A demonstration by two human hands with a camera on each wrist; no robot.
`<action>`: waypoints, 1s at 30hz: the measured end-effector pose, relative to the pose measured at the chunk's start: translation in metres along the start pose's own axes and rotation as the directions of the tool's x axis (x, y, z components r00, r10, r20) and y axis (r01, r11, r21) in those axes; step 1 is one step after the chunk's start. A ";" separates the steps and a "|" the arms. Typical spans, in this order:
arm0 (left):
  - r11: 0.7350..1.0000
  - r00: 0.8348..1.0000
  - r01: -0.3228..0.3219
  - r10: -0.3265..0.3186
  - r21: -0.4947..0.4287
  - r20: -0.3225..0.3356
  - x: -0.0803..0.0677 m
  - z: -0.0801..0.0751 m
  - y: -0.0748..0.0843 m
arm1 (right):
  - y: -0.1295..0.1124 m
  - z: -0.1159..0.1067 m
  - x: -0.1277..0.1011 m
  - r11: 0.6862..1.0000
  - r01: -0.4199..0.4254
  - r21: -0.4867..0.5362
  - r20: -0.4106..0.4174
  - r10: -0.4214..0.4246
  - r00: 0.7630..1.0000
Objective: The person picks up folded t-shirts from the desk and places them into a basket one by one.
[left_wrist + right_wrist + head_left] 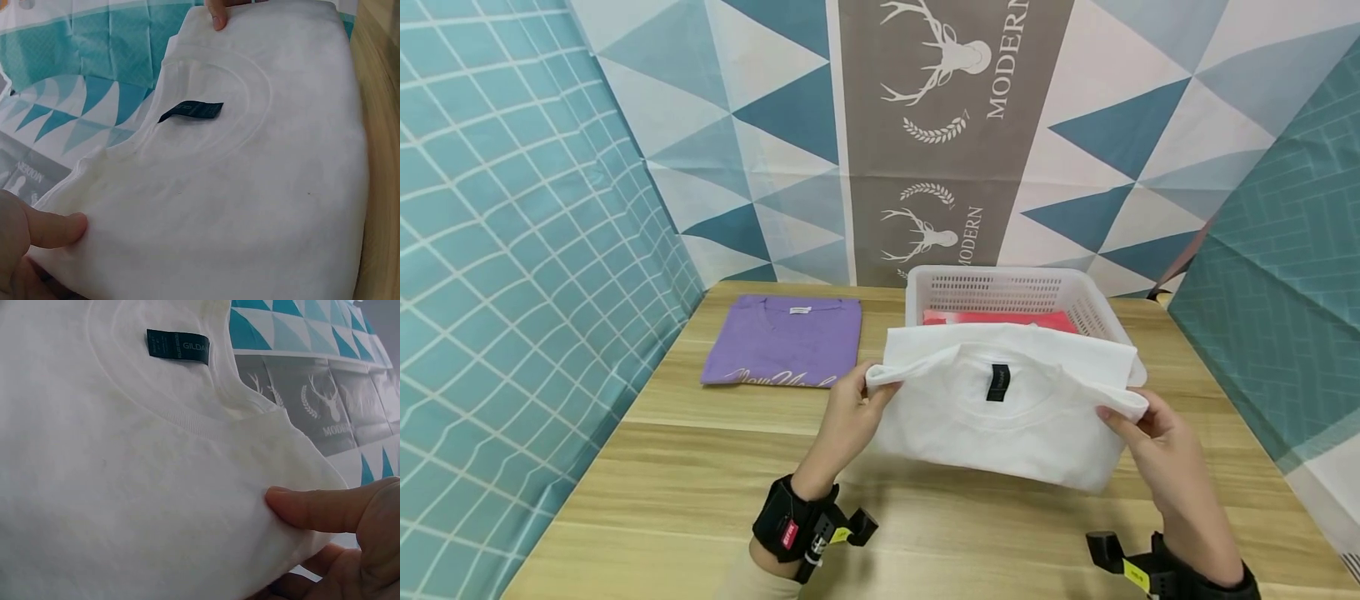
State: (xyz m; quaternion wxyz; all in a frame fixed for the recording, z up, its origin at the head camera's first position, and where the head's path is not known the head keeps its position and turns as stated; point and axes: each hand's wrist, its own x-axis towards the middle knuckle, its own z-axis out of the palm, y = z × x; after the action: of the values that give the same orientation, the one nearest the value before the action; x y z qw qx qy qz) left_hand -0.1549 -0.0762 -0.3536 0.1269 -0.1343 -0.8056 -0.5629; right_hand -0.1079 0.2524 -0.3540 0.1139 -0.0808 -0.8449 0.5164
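Hands pinch a folded white T-shirt (1007,412) at frame centre: left hand (850,417) its left corner, right hand (1153,437) its right. Behind it stands a white basket (925,287); a purple shirt (784,340) lies on the worktop (700,500) at left.

Purple tee (784,340); basket (1105,315) w/ red cloth (1000,318)

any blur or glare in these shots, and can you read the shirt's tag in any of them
Head view: even, soft light, no glare, edges bow slightly; the white t-shirt casts a faint shadow on the table, its tag too small to read. Left wrist view: soft and hazy, the left hand blurred. Right wrist view: sharpest, tag partly legible, the right hand slightly soft.
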 end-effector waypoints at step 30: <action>0.985 0.988 -0.157 0.156 0.077 0.016 0.040 0.004 0.017 | -0.029 -0.013 0.027 0.994 0.096 -0.055 -0.106 -0.101 0.989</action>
State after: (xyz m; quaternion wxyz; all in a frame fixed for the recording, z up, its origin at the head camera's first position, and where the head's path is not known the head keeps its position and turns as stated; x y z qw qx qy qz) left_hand -0.1864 -0.0637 -0.3255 0.1720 -0.1946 -0.8145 -0.5188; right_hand -0.1310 0.2574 -0.3194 0.1828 -0.0696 -0.8529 0.4840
